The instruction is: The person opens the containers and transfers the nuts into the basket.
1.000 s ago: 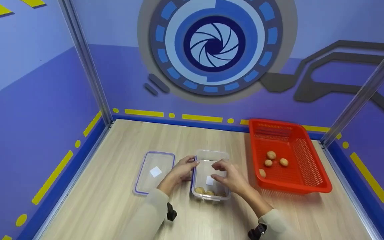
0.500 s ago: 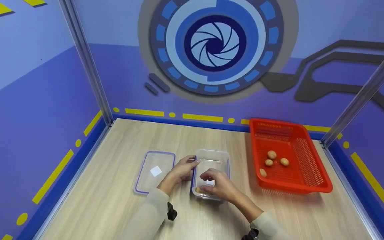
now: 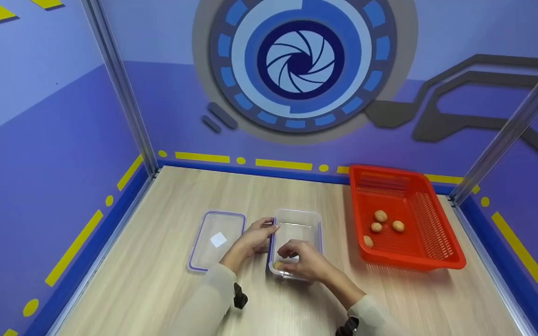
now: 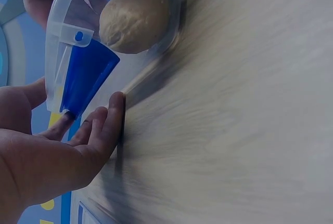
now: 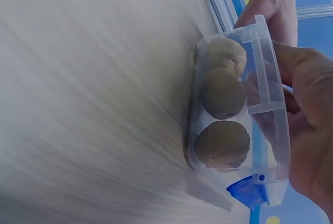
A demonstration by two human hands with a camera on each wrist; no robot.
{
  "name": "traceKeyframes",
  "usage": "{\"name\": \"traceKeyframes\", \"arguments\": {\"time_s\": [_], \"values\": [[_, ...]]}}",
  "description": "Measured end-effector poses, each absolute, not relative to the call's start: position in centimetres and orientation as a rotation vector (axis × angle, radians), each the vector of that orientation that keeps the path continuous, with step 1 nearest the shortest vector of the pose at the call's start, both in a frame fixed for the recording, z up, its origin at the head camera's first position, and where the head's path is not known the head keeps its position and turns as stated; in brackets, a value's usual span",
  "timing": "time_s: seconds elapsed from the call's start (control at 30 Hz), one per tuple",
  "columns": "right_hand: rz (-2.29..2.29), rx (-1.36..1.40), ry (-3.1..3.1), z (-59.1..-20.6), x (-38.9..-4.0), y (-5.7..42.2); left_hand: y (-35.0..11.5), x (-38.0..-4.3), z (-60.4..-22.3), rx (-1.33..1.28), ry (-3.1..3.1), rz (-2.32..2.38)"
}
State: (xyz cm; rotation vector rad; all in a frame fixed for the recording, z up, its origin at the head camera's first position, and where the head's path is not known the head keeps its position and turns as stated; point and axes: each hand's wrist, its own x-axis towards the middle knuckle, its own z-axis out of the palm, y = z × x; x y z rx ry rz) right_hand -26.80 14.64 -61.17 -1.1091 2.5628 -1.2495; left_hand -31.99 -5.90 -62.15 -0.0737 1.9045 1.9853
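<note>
A clear plastic food container [image 3: 318, 219] with blue side clasps stands on the table. Three walnuts [image 5: 222, 93] sit in a row at its near end. My left hand [image 3: 255, 237] holds the container's left side, thumb over the rim and fingers at the blue clasp [image 4: 86, 76]. My right hand [image 3: 306, 261] reaches down into the near end with bent fingers, its fingertips right behind the walnuts in the right wrist view. Whether it pinches one of them I cannot tell. The hand covers most of the walnuts in the head view.
The container's clear lid [image 3: 210, 224], with a purple-blue seal and a white label, lies to the left. At the right stands a red basket [image 3: 430, 261] with several walnuts [image 3: 380, 216] inside. Printed panels enclose the table at the back and sides.
My right hand has moved left and down into the near end of the container, now covering most of the walnuts there. My left hand and the basket's walnuts have stayed put.
</note>
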Motion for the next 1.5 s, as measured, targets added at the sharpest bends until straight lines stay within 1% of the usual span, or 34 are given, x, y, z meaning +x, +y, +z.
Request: {"name": "traceKeyframes", "arguments": {"time_s": [0.63, 0.83, 1.13, 1.5], "values": [[-1.034, -1.146, 2.608, -61.0, -27.6, 14.17, -6.06, -32.12, -61.87, -0.086, 1.942, 1.958], [-1.012, -1.178, 2.605, -61.14, -27.71, 14.04, -6.03, -32.41, -62.41, -0.088, 1.937, 1.965], [-0.977, -1.197, 2.599, -61.17, -27.79, 13.96, -6.08, -31.86, -61.67, -0.059, 1.903, 1.994], [-0.987, -1.148, 2.609, -61.12, -27.78, 13.88, -5.93, -32.01, -61.88, -0.088, 1.916, 1.987]]}}
